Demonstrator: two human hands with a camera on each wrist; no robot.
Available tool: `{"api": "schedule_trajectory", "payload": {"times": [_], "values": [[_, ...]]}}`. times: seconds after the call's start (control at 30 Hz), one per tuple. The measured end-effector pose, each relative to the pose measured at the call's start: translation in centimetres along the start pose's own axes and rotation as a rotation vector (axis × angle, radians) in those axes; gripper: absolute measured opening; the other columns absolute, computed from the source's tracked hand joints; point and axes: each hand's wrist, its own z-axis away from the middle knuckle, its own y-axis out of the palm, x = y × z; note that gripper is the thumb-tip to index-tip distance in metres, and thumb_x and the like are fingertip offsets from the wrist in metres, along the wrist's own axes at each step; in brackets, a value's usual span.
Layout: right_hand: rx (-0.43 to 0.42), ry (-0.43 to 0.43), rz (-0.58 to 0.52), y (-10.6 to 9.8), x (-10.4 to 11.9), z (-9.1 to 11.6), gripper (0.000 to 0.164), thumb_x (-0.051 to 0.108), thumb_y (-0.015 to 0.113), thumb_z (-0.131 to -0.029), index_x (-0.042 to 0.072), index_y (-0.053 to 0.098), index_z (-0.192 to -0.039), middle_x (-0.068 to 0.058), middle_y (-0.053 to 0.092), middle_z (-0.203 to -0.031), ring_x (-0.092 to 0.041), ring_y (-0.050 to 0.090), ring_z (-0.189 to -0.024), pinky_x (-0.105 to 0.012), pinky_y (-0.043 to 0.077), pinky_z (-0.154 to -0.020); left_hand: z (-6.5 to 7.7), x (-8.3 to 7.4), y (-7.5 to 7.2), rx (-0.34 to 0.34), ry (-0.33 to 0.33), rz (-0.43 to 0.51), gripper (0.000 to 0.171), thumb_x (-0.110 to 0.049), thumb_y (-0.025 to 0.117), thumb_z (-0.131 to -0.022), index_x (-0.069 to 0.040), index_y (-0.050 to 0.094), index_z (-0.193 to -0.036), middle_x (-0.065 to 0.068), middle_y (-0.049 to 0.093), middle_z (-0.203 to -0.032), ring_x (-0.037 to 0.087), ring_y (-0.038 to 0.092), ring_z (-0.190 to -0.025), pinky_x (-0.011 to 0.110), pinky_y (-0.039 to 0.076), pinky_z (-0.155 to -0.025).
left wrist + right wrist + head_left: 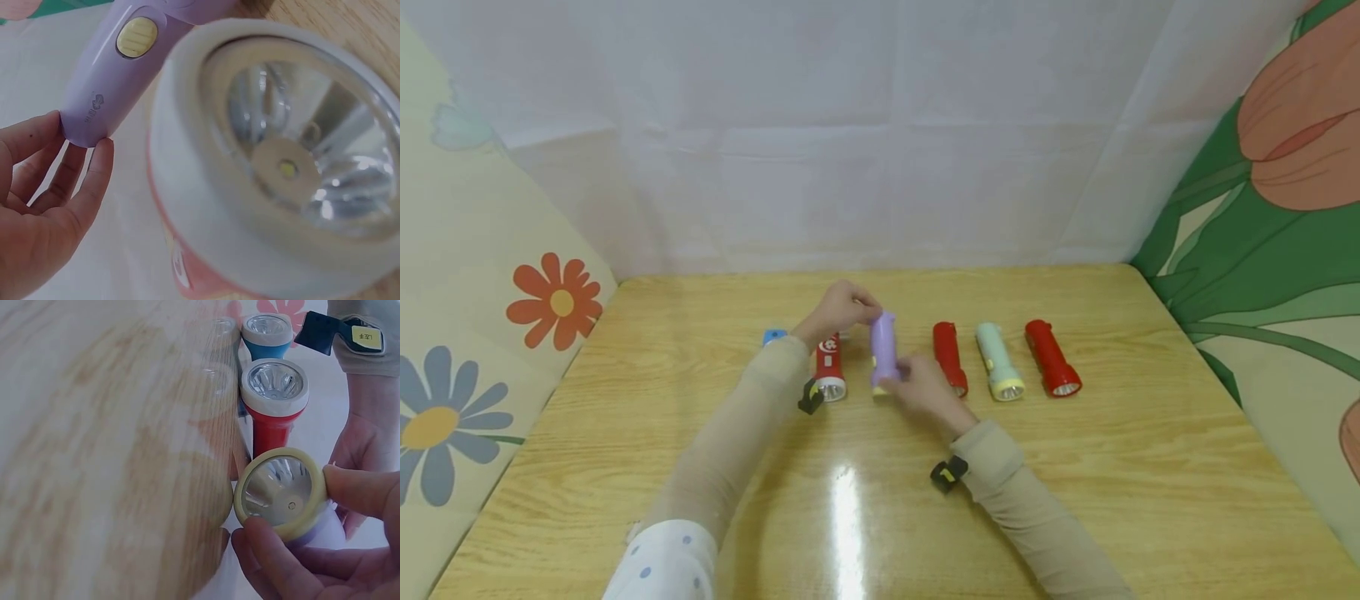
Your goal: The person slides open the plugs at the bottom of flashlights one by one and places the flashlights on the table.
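A purple flashlight [883,343] with a pale yellow lens ring lies between both hands. My left hand [842,308] pinches its tail end between thumb and fingertips, as the left wrist view also shows, where the yellow switch [137,37] faces up. At the lens end, my right hand [925,385] holds the head, its thumb and fingers around the yellow ring [319,481]. Just left of it is a red flashlight with a white head [830,387], partly under the left forearm; its lens looms large in the left wrist view.
Right of the hands lie a red flashlight [949,354], a mint flashlight [996,358] and another red flashlight [1051,357], lenses toward the near side. A blue flashlight [774,336] is mostly hidden behind the left arm. All rest on a wooden table [1150,500] before a white cloth [850,167].
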Motion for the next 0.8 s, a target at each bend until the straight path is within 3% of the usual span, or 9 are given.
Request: {"api": "schedule_trajectory", "payload": {"times": [0.37, 0.53, 0.8], "values": [[0.012, -0.019, -0.085, -0.01, -0.33, -0.10, 0.028, 0.015, 0.066, -0.083, -0.003, 0.063, -0.104, -0.007, 0.064, -0.082, -0.017, 0.053, -0.064, -0.029, 0.046, -0.056, 0.26, -0.14, -0.03, -0.001, 0.093, -0.006, 0.015, -0.008, 0.065, -0.082, 0.003, 0.068, -0.092, 0.014, 0.067, -0.090, 0.022, 0.064, -0.079, 0.029, 0.052, -0.072], [0.020, -0.001, -0.113, 0.02, -0.36, -0.01, 0.029, 0.015, 0.066, -0.083, -0.002, 0.062, -0.105, -0.008, 0.064, -0.086, -0.018, 0.054, -0.070, -0.030, 0.047, -0.060, 0.43, -0.16, -0.08, 0.002, 0.107, -0.034, 0.014, -0.009, 0.065, -0.082, 0.000, 0.069, -0.092, 0.011, 0.068, -0.089, 0.021, 0.063, -0.080, 0.029, 0.051, -0.073], [0.036, 0.035, -0.164, 0.01, -0.23, 0.02, 0.036, 0.014, 0.066, -0.082, -0.003, 0.057, -0.113, -0.009, 0.063, -0.096, -0.020, 0.056, -0.080, -0.031, 0.049, -0.069, 0.75, -0.28, -0.03, -0.019, 0.111, 0.008, 0.015, -0.008, 0.063, -0.084, 0.002, 0.067, -0.094, 0.013, 0.067, -0.091, 0.022, 0.063, -0.080, 0.030, 0.051, -0.075]]}}
